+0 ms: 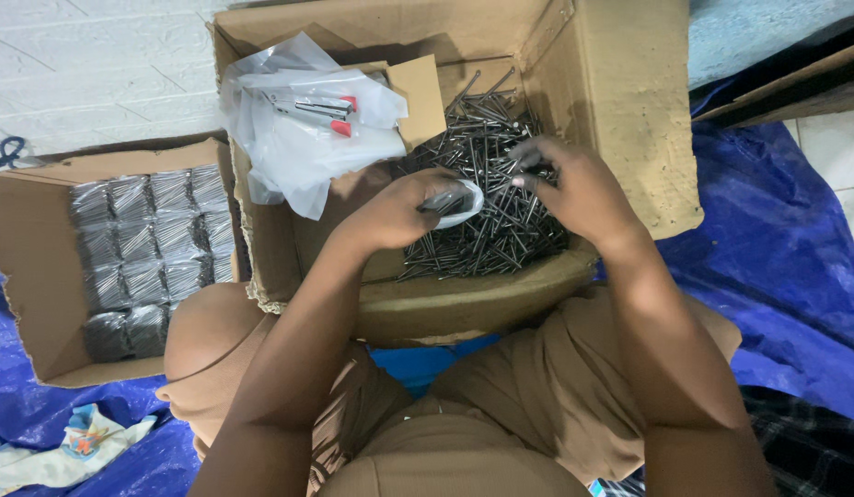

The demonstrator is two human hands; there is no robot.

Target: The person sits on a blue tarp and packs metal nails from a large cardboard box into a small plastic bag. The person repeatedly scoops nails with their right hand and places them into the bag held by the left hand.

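Head view: left hand (399, 210) grasps small bag (456, 204); right hand (574, 189) pinches nails (487, 184) beside it.

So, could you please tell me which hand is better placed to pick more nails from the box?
Probably the right hand: its fingers already rest on the loose nails, while the left hand is occupied holding a small bag open.

nails (487, 175): dark metal, dull sheen | large box (620, 120): matt brown cardboard, rough torn edges | bags (298, 138): thin clear plastic, glossy, crinkled | packets (151, 248) in side box (27, 267): glossy film over grey metal | ground sheet (777, 267): blue woven plastic, slight gloss
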